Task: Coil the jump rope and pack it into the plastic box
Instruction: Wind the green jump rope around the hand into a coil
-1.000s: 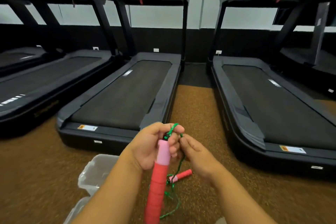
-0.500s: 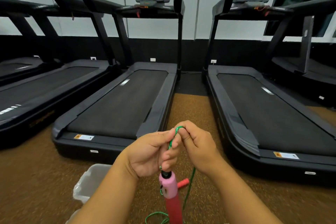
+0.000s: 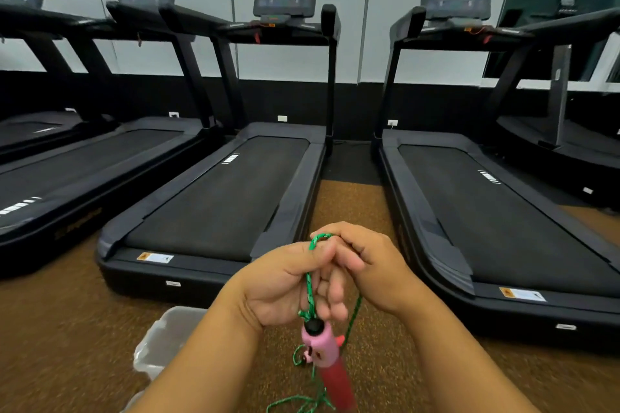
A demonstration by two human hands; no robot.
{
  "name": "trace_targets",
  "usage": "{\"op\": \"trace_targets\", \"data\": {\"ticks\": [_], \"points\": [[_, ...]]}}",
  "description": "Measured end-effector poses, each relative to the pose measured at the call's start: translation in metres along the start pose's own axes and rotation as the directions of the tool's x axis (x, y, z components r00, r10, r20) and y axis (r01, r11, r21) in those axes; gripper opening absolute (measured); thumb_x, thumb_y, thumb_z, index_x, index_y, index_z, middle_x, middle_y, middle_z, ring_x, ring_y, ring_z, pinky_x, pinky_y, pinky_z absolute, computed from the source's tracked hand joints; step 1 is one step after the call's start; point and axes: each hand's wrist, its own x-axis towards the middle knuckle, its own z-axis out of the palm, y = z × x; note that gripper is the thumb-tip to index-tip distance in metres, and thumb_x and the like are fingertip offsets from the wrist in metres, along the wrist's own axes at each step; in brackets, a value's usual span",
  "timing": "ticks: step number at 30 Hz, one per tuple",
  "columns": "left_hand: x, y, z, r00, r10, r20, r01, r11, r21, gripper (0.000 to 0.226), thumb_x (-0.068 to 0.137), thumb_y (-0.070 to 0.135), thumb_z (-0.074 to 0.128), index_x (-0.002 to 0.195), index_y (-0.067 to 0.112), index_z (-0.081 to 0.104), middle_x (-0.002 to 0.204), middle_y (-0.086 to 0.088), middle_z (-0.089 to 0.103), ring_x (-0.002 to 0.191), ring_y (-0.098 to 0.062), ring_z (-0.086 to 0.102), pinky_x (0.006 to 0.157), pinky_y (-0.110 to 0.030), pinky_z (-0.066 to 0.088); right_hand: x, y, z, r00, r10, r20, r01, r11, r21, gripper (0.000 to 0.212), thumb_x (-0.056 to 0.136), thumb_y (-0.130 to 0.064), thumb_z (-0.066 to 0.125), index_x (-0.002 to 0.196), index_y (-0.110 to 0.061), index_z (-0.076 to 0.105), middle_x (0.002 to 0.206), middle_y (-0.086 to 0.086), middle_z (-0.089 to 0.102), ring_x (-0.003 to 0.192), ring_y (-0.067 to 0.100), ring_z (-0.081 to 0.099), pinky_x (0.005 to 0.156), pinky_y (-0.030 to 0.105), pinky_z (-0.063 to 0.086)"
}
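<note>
**Two hands on one green rope**

Two bare hands meet at lower centre of the frame. The left hand (image 3: pixel 281 288) curls its fingers round the thin green braided jump rope (image 3: pixel 310 282), and the right hand (image 3: pixel 372 265) pinches a small loop of the same rope at the top, just where the two hands touch. One pink-and-red foam handle with a black cap (image 3: pixel 323 349) hangs from the rope just below the left hand, tilted down toward the bottom edge. A small piece of a second red handle (image 3: pixel 339 340) shows just behind it. Loose green strands trail at the bottom centre over the brown speckled floor (image 3: pixel 67 329).

One translucent plastic box (image 3: pixel 167 339) sits on the floor at lower left, partly hidden by the left forearm; what it holds cannot be told, and the rope is outside it.

Four black treadmills (image 3: pixel 218 198) with raised consoles stand in a row across the upper and middle frame, with part of another machine at the far right.
</note>
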Motion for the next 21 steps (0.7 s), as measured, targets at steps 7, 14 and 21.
{"op": "trace_targets", "data": {"ticks": [7, 14, 21], "points": [[0.0, 0.018, 0.005, 0.975, -0.024, -0.219, 0.022, 1.0, -0.013, 0.051, 0.094, 0.042, 0.04, 0.074, 0.004, 0.067, 0.055, -0.01, 0.063, 0.048, -0.021, 0.067, 0.039, -0.022, 0.05, -0.006, 0.008, 0.013, 0.99, 0.139, 0.031, -0.139, 0.99, 0.007, 0.022, 0.095, -0.02, 0.05, 0.086, -0.038, 0.06, 0.083, -0.014, 0.066, 0.079, 0.002, 0.059, 0.073, 0.025, 0.048], [0.0, 0.031, -0.004, 0.942, 0.038, -0.333, -0.054, 0.998, -0.038, 0.049, 0.092, 0.037, 0.043, 0.095, -0.004, 0.069, 0.088, -0.022, 0.072, 0.085, -0.032, 0.072, 0.067, -0.03, 0.06, -0.012, 0.014, 0.029, 0.978, 0.21, 0.008, -0.209, 0.977, -0.044, 0.026, 0.096, -0.017, 0.05, 0.087, -0.041, 0.053, 0.068, -0.017, 0.06, 0.063, -0.007, 0.054, 0.058, 0.01, 0.04], [-0.001, 0.044, -0.02, 0.876, 0.09, -0.474, -0.118, 0.993, -0.029, 0.043, 0.1, 0.026, 0.038, 0.105, -0.006, 0.065, 0.097, -0.023, 0.071, 0.094, -0.036, 0.07, 0.079, -0.034, 0.059, -0.011, 0.004, 0.037, 0.955, 0.2, 0.219, -0.11, 0.925, -0.365, 0.033, 0.096, -0.022, 0.043, 0.125, -0.037, 0.039, 0.098, 0.002, 0.06, 0.084, 0.022, 0.057, 0.073, 0.041, 0.049]]}}
